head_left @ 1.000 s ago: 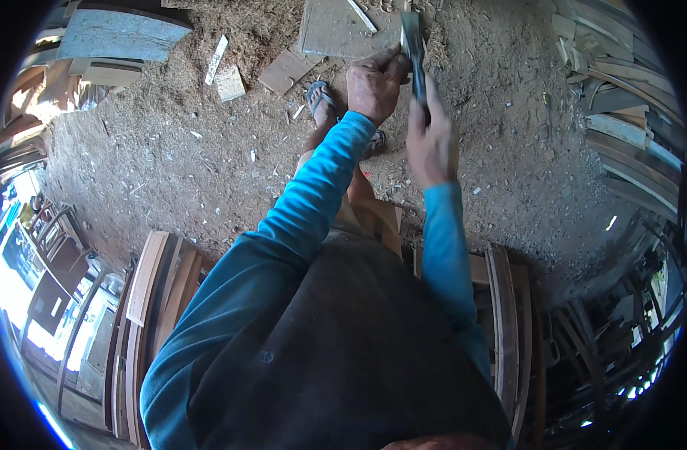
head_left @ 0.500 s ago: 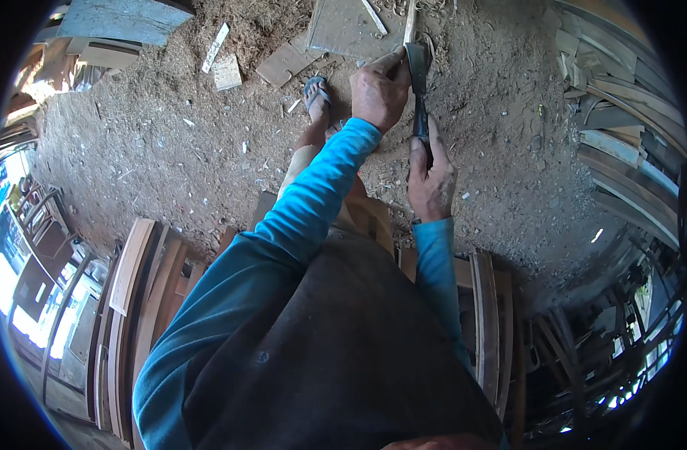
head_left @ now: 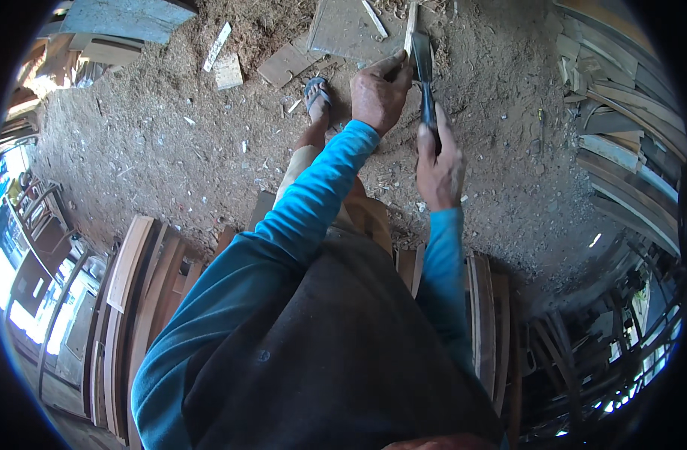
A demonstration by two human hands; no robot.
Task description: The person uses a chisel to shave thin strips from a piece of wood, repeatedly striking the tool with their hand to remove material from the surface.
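A thin strip of light wood (head_left: 411, 21) points away from me at the top of the view. My left hand (head_left: 381, 96) pinches its near end between thumb and fingers. Just right of it, my right hand (head_left: 441, 169) is closed round the dark handle of a broad-bladed knife (head_left: 421, 56). The flat metal blade lies along the strip's right side; whether its edge touches the wood I cannot tell. My right fingers partly cover the handle, and the strip's lower end is hidden in my left hand.
Beyond my hands, a flat board (head_left: 343, 34) lies on the dirt floor among shavings, with a smaller brown board (head_left: 285, 65) beside it. My sandalled foot (head_left: 317, 94) is left of my left hand. Stacked planks (head_left: 621, 157) line the right; more planks (head_left: 144, 277) stand near left.
My right hand and the knife have shifted slightly right, and the blade has tilted away from the strip. My left hand stays nearly in place, holding the strip.
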